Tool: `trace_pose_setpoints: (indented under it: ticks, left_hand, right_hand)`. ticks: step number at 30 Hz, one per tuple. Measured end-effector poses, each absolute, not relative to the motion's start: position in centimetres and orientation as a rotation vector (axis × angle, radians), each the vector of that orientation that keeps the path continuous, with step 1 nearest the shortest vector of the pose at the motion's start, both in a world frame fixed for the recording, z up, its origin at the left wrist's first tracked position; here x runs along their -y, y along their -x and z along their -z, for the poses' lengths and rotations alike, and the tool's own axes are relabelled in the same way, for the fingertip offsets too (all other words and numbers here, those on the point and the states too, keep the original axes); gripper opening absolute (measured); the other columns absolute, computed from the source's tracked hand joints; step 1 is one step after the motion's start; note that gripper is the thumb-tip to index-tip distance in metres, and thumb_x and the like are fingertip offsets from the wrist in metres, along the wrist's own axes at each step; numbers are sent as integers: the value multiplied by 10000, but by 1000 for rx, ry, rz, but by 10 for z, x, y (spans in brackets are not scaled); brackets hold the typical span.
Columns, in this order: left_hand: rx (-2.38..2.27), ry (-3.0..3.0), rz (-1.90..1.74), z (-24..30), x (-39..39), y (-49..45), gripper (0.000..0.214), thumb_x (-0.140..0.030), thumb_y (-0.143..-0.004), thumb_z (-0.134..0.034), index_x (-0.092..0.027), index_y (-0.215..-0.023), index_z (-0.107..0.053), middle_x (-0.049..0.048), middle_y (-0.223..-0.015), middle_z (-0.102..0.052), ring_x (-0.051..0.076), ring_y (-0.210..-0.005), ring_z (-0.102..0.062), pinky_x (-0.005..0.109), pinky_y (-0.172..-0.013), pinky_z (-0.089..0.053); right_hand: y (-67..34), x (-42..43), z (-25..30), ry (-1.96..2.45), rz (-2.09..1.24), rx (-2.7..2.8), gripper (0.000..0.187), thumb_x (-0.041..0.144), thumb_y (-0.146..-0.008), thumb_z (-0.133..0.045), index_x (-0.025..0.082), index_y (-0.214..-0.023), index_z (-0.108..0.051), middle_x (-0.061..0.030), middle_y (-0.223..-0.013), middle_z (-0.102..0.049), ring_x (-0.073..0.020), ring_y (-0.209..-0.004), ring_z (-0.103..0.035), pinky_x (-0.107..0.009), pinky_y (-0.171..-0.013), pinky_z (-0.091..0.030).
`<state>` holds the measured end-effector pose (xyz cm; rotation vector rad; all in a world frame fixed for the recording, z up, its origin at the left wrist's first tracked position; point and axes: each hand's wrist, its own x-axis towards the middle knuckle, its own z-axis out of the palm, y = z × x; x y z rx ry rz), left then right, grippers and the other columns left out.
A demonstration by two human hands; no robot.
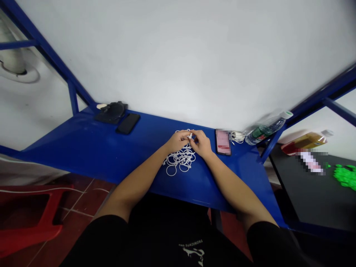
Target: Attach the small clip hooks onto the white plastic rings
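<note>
1. Two bare hands rest over a glossy blue metal worktop (pixel 83 142). The left hand (pixel 178 141) and the right hand (pixel 201 144) are drawn close, their fingertips pinching a small white piece (pixel 189 136); its exact form is too small to tell.
2. A loose tangle of thin white cable (pixel 180 158) lies on the worktop directly beneath the hands, with its loops spread toward the front edge and its upper strands rising to the fingertips.
3. A pink-screened smartphone (pixel 223 142) lies just beside the right hand, with a small bundle of white cable (pixel 237 137) next to it. A clear plastic water bottle (pixel 267 129) lies on its side near the far corner.
4. A black smartphone (pixel 128 123) and a crumpled black pouch (pixel 111 112) sit well to the left.
5. Pulling the small white piece too hard could tighten the loops into knots, because the strands cross one another.
6. A wide sweep of the right hand could knock the pink-screened smartphone or snag the neighbouring bundle of white cable, mixing it with the tangle.
7. Loops dragged forward could slip over the front edge of the worktop.
</note>
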<state>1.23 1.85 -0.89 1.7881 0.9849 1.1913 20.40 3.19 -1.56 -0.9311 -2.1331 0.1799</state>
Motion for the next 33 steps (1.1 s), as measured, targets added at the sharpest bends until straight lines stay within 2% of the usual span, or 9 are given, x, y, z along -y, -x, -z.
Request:
trace_pose_setpoints:
  ticks: [2,4,7,12,16,20,26,30,33]
  left_hand:
    - [-999,-1857,-1184,9,-17,-14,409,-103,-824,-599,-190,-1177,-787,50,-1002,-735,168,-897,-691,270,-804,-579]
    - [-1036,-1871,-1208,9,-16,-15,419,-97,-835,-589,-196,-1196,-779,72,-1130,-722,169,-949,-698,276,-836,-586]
    - [-1090,-1830,-1269,10,-16,-13,393,-131,-857,-620,-194,-1216,-768,97,-1243,-690,144,-887,-705,259,-775,-590]
    - [-1181,-1731,-1352,7,-18,-7,278,-191,-879,-657,-182,-1122,-791,84,-1127,-747,123,-749,-702,261,-714,-583]
    - [-1138,-1574,-1367,6,-19,-7,264,-298,-898,-689,-158,-1100,-786,87,-978,-786,158,-726,-733,275,-674,-582]
    - [-1153,-1463,-1492,4,-20,-8,309,-345,-874,-726,-152,-1110,-774,61,-853,-784,147,-644,-708,263,-622,-565]
    - [-1206,-1283,-1705,-3,-26,4,285,-374,-882,-706,-160,-1058,-773,36,-787,-765,85,-502,-585,227,-528,-505]
    - [-1218,-1106,-1786,-6,-32,14,225,-336,-852,-687,-164,-979,-758,39,-844,-766,69,-492,-561,219,-515,-488]
    - [-1234,-1010,-1800,-7,-35,18,204,-308,-829,-651,-167,-931,-757,26,-816,-744,62,-491,-542,211,-508,-468]
  right_hand:
    - [-205,-33,18,962,-202,2128,412,256,-963,-573,231,-1372,-615,-77,-1085,-746,-187,-756,-688,-328,-764,-590]
    - [-204,-33,19,960,-204,2113,408,248,-971,-550,228,-1373,-623,-74,-1060,-761,-197,-793,-710,-331,-790,-590]
    - [-203,-33,20,959,-176,2064,325,244,-990,-510,231,-1260,-691,-74,-1037,-773,-203,-851,-723,-327,-822,-582]
    - [-205,-34,17,968,-198,1998,240,267,-996,-510,228,-1034,-744,-57,-911,-764,-186,-782,-701,-308,-753,-559]
    - [-208,-38,18,1048,-223,1952,242,296,-990,-522,228,-1075,-738,-50,-914,-752,-188,-776,-683,-314,-748,-551]
    - [-212,-47,20,1214,-219,1932,291,286,-990,-512,203,-1157,-735,-80,-1013,-754,-211,-846,-681,-339,-808,-541]
    - [-215,-53,19,1422,-142,2239,225,367,-958,-645,233,-1057,-797,-75,-958,-774,-251,-905,-668,-372,-860,-474]
    - [-214,-54,20,1356,-161,2311,318,458,-980,-664,256,-1204,-762,-67,-921,-771,-243,-876,-664,-360,-821,-446]
    - [-215,-56,22,1350,-176,2347,317,437,-999,-647,276,-1255,-741,-65,-941,-773,-243,-873,-668,-351,-798,-442]
